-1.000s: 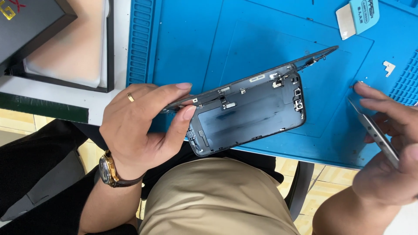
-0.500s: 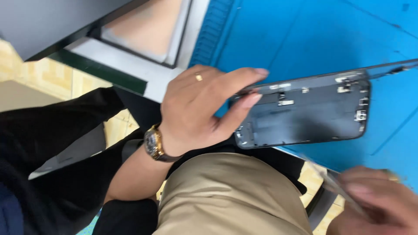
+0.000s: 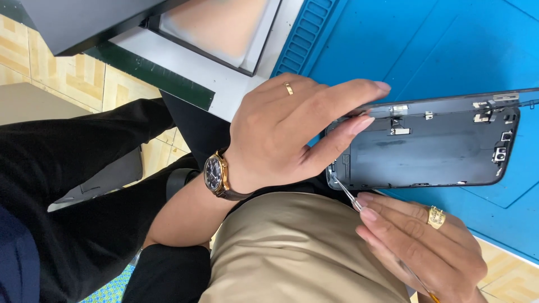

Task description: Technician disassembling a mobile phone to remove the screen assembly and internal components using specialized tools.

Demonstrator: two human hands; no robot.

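While the left hand [image 3: 281, 134] pinches the opened phone housing [image 3: 426, 146] at its nine o'clock end, steadying it over the blue repair mat [image 3: 426, 45], the right hand [image 3: 421, 241] grips thin tweezers [image 3: 345, 193] pointed toward the housing's seven o'clock corner.

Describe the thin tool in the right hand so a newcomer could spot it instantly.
Start at the blue work mat, where the left hand holds an opened dark grey phone housing. At its lower left corner, a slim silver metal tool runs diagonally into the right hand. Nothing else here is needle-thin.
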